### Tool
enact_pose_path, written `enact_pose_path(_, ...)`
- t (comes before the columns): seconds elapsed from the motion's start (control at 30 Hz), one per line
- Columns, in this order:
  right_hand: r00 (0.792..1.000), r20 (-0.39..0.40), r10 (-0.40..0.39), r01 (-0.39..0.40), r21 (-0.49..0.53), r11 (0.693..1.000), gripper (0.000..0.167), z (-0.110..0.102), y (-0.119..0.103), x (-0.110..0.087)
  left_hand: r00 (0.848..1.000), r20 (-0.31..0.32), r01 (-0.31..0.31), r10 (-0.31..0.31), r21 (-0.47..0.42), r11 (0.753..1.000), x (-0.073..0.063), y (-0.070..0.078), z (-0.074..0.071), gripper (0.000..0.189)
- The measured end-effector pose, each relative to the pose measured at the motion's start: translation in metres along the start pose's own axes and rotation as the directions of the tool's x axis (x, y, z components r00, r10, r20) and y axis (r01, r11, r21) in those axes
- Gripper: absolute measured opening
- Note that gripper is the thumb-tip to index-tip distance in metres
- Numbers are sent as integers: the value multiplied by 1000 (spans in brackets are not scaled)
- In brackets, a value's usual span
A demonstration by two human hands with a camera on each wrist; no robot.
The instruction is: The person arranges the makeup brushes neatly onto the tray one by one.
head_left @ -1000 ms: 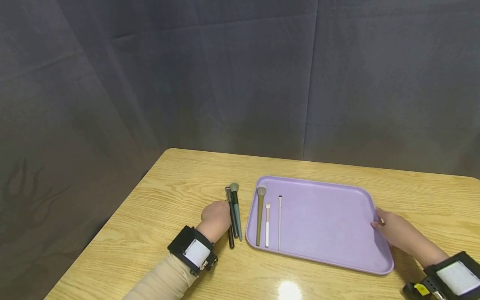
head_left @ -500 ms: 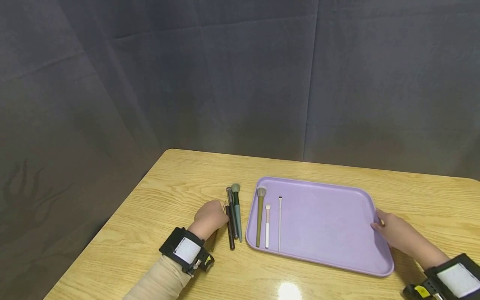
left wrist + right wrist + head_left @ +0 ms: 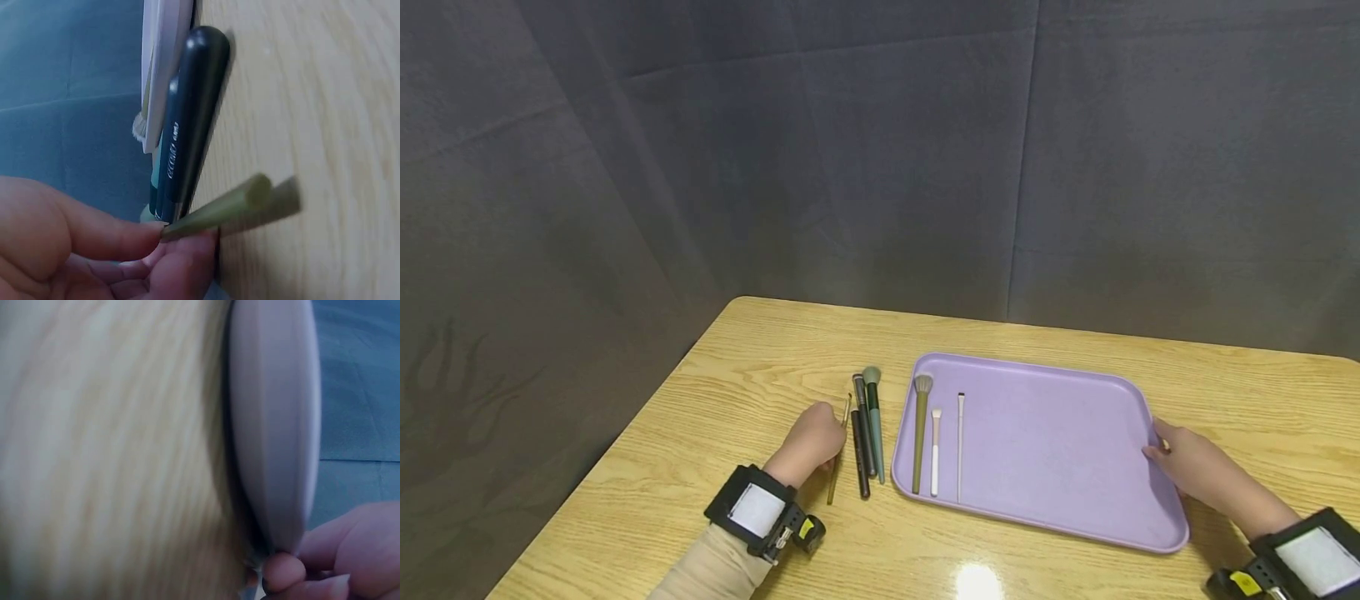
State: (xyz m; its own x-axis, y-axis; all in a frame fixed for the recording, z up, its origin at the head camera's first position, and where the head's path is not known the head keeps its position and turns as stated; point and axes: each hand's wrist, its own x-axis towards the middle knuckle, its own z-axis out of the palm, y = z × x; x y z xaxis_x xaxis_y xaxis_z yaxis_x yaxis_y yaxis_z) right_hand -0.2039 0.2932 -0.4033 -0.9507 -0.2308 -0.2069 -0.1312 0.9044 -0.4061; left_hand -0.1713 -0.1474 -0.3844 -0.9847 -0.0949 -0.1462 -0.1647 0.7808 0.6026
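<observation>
My left hand (image 3: 812,435) pinches a slim olive-gold makeup brush (image 3: 834,477) between thumb and fingers at the table's left part. In the left wrist view the olive handle end (image 3: 253,192) points out from the fingertips, just above the wood. Right beside it lie two dark-handled makeup brushes (image 3: 860,471) and a green one with a pale green head (image 3: 877,429). My right hand (image 3: 1195,468) grips the right rim of the lilac tray (image 3: 1060,442), thumb on top. On the tray's left part lie an olive brush (image 3: 920,433), a short white brush (image 3: 935,458) and a thin white brush (image 3: 959,450).
The wooden table (image 3: 775,342) has its left edge near the left forearm. A dark grey curtain (image 3: 880,167) hangs behind it. Glare shows at the table's front.
My left hand has shifted left and slightly toward me, away from the dark brushes, bringing the slim olive-gold brush into view. The right hand and the tray have stayed put.
</observation>
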Motion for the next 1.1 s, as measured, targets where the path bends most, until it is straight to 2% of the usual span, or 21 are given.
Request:
enact_pose_path(0.23,1000,-4,-1,1,-7,1000,57,1,2,0,1000,7,-10,11,-92,996,-5,4,1,33)
enact_pose_path(0.43,1000,-11,-2,2,-10,1000,56,1,2,0,1000,14,-11,14,-158,987,-9,13,0,21)
enact_pose_path(0.6,1000,-2,5,-5,-5,1000,56,0,0,0,1000,7,-13,14,-184,983,-12,20,-1,11)
enact_pose_path(1.1,1000,-10,-10,10,5,1000,55,1,-1,1,998,28,-48,57,-245,968,-14,30,3,10)
